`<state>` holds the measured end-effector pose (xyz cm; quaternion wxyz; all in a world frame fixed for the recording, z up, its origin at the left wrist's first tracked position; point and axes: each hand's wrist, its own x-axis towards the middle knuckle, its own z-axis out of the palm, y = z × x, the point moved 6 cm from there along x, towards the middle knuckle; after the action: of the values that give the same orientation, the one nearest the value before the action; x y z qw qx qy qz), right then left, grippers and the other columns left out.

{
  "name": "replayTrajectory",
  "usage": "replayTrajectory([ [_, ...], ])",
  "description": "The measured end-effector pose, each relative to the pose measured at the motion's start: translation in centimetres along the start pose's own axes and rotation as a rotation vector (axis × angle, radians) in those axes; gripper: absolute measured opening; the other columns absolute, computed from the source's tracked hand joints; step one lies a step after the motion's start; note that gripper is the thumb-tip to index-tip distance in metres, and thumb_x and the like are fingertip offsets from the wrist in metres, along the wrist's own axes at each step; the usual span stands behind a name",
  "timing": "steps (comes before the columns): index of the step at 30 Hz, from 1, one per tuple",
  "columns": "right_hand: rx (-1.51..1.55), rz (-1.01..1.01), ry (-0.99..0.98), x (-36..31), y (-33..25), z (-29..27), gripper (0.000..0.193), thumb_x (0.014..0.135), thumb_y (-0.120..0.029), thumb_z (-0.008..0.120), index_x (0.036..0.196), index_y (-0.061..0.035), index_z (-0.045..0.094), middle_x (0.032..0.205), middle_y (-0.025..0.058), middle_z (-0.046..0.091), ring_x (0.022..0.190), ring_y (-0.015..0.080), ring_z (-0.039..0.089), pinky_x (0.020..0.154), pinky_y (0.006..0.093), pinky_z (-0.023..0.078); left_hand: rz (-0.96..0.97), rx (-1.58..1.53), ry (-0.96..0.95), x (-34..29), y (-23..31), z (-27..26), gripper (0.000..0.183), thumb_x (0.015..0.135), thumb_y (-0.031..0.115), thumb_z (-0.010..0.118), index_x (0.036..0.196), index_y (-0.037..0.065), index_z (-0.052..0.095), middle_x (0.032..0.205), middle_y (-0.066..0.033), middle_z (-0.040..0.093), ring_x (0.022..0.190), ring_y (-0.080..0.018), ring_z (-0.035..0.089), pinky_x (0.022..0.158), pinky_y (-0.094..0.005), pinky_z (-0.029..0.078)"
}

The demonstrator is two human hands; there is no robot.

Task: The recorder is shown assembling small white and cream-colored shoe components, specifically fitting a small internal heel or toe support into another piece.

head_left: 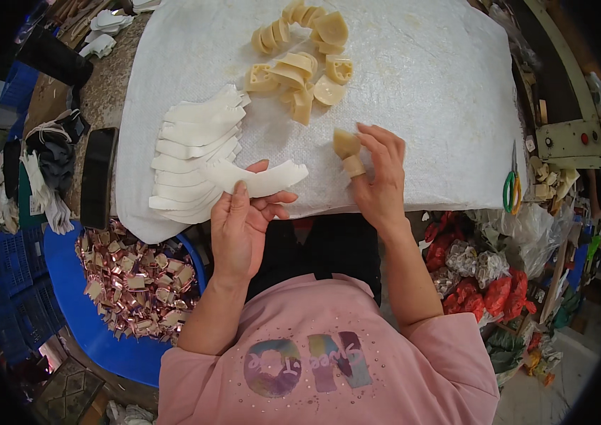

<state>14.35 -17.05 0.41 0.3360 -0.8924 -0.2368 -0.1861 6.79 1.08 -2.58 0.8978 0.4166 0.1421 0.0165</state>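
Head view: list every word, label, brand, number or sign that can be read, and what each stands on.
Pink shirt: large multicoloured letters, smaller script across them, upside down; wording not transcribed.
Green panel at right: any markings too small to read.
Dark phone: no legible text.

The left hand (241, 223) holds a curved white strip (272, 181) beside a fanned stack (187, 152). The right hand (382, 178) touches a tan piece (346, 143).

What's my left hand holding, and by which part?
Your left hand holds a white strip around its middle, thumb on top and fingers underneath.
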Motion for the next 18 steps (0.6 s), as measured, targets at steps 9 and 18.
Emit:
replayTrajectory([
  [9, 0.663, 0.351, 0.024, -0.6, -0.2, -0.9, 0.036, 0.07, 0.009, 0.064, 0.103, -0.0026, 0.057, 0.103, 0.0127, 0.051, 0.086, 0.0225, 0.054, 0.075, 0.0336, 0.047, 0.062, -0.003, -0.023, -0.5, -0.3, 0.4, 0.04, 0.099, 0.023, 0.038, 0.124, -0.008, 0.045, 0.095, -0.0119, 0.058, 0.077, -0.0141, 0.052, 0.061, -0.0273, 0.041],
  [18, 0.227, 0.096, -0.147, 0.3, -0.9, 0.0, 0.046, 0.071, 0.006, 0.06, 0.116, -0.0035, 0.055, 0.114, 0.0173, 0.052, 0.098, 0.0332, 0.057, 0.08, 0.0367, 0.049, 0.077, 0.018, 0.018, -0.6, -0.2, -0.2, 0.039, 0.099, 0.022, 0.039, 0.123, -0.008, 0.045, 0.096, -0.0118, 0.058, 0.078, -0.0147, 0.052, 0.063, -0.0283, 0.042],
])
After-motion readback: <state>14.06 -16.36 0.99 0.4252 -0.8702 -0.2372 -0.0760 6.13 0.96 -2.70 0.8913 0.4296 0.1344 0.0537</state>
